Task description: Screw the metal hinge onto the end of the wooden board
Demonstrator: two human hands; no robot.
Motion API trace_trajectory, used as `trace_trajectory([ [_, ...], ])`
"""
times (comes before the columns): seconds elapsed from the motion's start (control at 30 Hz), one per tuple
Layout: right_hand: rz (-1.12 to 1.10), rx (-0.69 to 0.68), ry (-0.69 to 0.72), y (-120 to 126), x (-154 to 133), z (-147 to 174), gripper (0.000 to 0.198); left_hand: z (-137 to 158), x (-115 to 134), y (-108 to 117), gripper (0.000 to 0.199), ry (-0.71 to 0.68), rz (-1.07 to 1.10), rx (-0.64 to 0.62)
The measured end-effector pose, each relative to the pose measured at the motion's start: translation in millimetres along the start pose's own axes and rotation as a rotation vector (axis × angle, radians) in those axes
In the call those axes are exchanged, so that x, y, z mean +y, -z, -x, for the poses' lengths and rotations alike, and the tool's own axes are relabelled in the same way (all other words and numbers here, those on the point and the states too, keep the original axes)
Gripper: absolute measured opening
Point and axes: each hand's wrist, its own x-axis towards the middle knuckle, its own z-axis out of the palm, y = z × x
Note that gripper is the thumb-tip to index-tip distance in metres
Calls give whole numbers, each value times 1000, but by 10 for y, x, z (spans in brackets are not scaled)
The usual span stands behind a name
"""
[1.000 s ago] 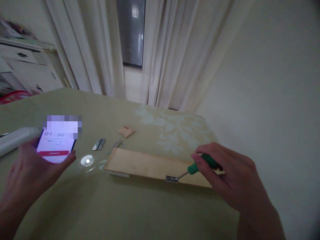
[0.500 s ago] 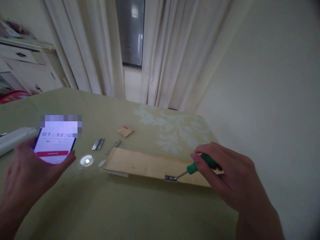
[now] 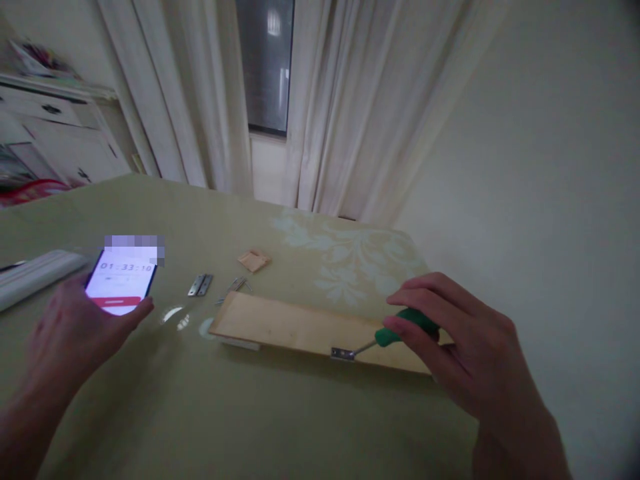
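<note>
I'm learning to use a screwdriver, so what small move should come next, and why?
Perhaps the right hand should give its green-handled screwdriver a slight turn: the metal tip appears to meet the small silver metal plate at the edge of the long pale wooden board.

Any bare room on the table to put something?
Free: tablecloth in front of the board, right of the left hand; also the patterned stretch behind the board, right of the tan piece. Crowded: off the board's left end, loose fasteners, a flat hinge and the phone; and mid-board, with the right hand, screwdriver and a second hinge.
</note>
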Motion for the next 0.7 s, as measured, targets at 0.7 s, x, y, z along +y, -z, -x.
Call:
trace_trajectory([
  [0.7,-29,-34,23,67,-31,-44,21,-498,-376,-434,113,7,-63,-239],
])
